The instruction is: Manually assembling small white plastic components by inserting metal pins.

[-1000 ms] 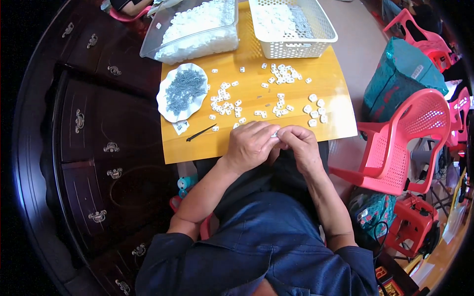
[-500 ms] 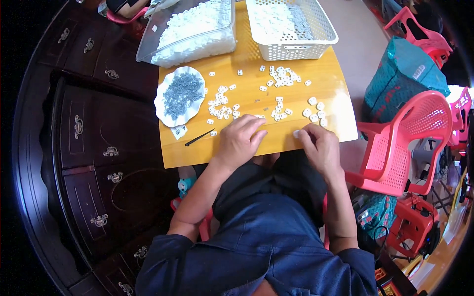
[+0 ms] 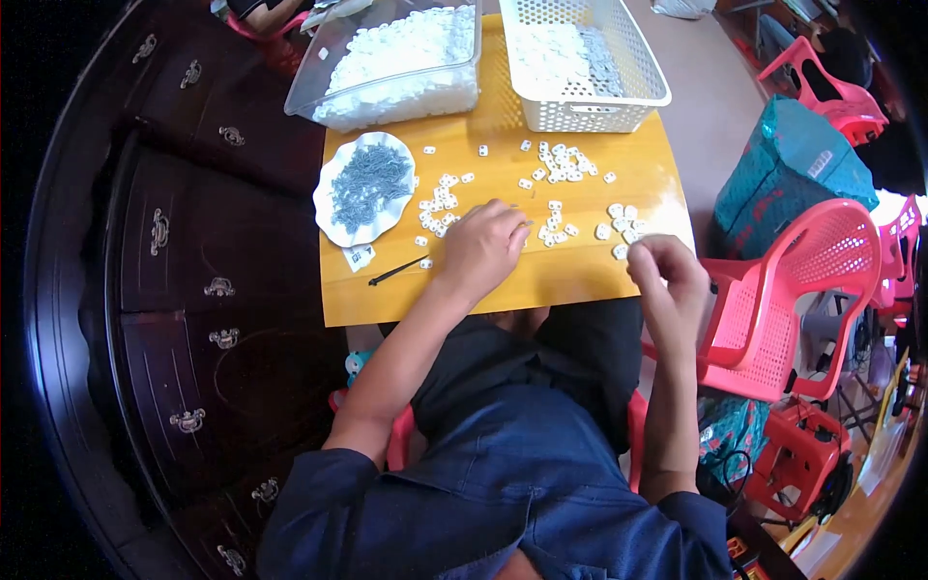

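My left hand [image 3: 483,246] rests low over the middle of the wooden table [image 3: 445,300]. Its thumb and bent fingers come together at the tips; a small pale thing shows beside them, but what they pinch is hidden. At the table's right edge, my right hand [image 3: 671,282] is raised, with loosely curled fingers, the thumb apart and nothing visible in them. Just left of its fingertips lies a white piece [image 3: 620,251], near a group of larger white pieces [image 3: 616,210]. Small white two-holed pieces form clusters at left [image 3: 445,201], far right [image 3: 564,162] and middle [image 3: 554,232].
A wavy-rimmed white plate [image 3: 327,205] holds a heap of small grey metal parts [image 3: 372,182]. Nearby lies a thin black tool [image 3: 396,272]. At the back stand a clear bin [image 3: 396,114] and a white perforated basket [image 3: 590,118], both filled with pieces. A pink chair [image 3: 744,333] stands right.
My right hand has lifted and moved right, away from the white piece it held; one more piece now lies by the larger group. My left hand has moved slightly forward.
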Action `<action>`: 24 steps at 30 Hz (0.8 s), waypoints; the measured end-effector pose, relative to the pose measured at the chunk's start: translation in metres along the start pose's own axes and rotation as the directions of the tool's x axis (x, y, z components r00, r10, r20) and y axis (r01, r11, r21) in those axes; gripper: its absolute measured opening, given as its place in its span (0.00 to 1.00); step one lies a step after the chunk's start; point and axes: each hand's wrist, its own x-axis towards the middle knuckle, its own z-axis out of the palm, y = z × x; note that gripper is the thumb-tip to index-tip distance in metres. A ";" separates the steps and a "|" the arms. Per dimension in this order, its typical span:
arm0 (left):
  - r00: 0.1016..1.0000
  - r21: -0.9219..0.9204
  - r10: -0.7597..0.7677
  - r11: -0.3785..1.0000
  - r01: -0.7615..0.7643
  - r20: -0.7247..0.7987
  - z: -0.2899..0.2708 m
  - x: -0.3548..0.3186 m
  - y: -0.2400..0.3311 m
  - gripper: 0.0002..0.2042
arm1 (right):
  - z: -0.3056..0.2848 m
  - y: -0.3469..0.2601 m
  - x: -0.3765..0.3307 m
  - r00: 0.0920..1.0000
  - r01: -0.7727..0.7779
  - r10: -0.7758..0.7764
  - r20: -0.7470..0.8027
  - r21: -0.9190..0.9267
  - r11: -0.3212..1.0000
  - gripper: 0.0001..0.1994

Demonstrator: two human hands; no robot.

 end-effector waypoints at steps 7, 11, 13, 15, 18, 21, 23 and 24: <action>0.999 0.050 -0.023 0.998 0.022 0.023 0.017 0.012 -0.001 0.06 | -0.052 -0.087 -0.059 0.615 0.610 -0.680 -0.399 0.788 0.089 0.09; 0.999 0.081 0.037 0.996 -0.040 0.038 0.023 0.005 -0.009 0.06 | -0.026 -0.179 -0.067 0.611 0.684 -0.684 -0.400 0.701 0.201 0.19; 0.998 0.114 0.035 0.993 -0.040 0.043 0.024 0.003 -0.009 0.06 | -0.016 -0.180 -0.062 0.183 0.899 -0.663 -0.726 0.397 -0.187 0.08; 0.998 0.121 0.043 0.991 -0.049 0.055 0.025 0.008 -0.005 0.05 | -0.019 -0.179 -0.066 0.088 0.920 -0.639 -0.765 0.308 -0.242 0.07; 0.999 0.113 0.013 0.993 -0.018 0.044 0.024 0.009 -0.002 0.05 | -0.023 -0.175 -0.069 -0.064 0.937 -0.590 -0.805 0.156 -0.314 0.08; 0.999 0.005 -0.014 1.000 0.014 0.045 0.017 0.007 0.002 0.05 | -0.018 -0.174 -0.064 -0.010 0.998 -0.751 -0.660 -0.049 0.029 0.09; 0.999 -0.058 -0.018 0.998 0.020 0.030 0.013 0.005 0.006 0.05 | -0.020 -0.168 -0.063 -0.053 0.998 -0.756 -0.652 -0.004 -0.066 0.09; 1.000 -0.115 -0.029 0.993 0.030 0.012 0.011 0.003 0.009 0.05 | -0.021 -0.168 -0.066 -0.054 0.998 -0.761 -0.647 -0.010 -0.062 0.09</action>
